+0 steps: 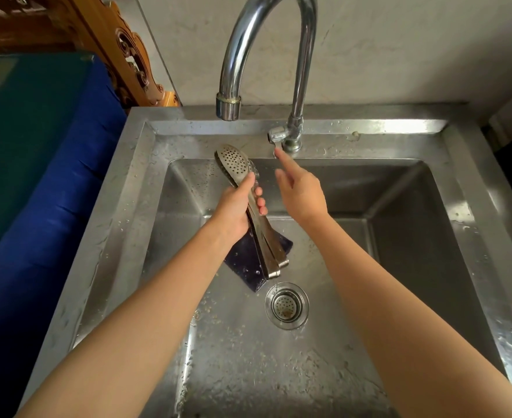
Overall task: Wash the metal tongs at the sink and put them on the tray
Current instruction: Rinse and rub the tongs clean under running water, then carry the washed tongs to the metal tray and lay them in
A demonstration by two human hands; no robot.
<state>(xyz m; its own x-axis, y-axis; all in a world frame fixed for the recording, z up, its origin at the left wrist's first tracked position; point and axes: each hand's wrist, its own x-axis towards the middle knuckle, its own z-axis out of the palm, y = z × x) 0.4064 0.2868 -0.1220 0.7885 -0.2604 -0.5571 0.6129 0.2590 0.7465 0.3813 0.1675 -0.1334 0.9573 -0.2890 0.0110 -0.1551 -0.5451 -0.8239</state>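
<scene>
Two hands over sink [146, 188]: left hand [236, 209] gripping perforated metal tongs [250, 203] lengthwise, heads toward faucet [266, 55]; right hand [301, 194] empty, forefinger touching tap lever [275, 135].

We are seeing open room over the right half of the sink [405, 236]; the faucet [248, 40] is arching overhead, and the dark sponge [245, 260] is lying beside the drain [287, 306].

**Two bare arms reach up the frame**

The left hand [233, 206], just left of centre, is curled closed in a grip, thumb uppermost. The right hand [301, 191], beside it at centre, points its index finger toward upper centre, other fingers loosely folded.
</scene>
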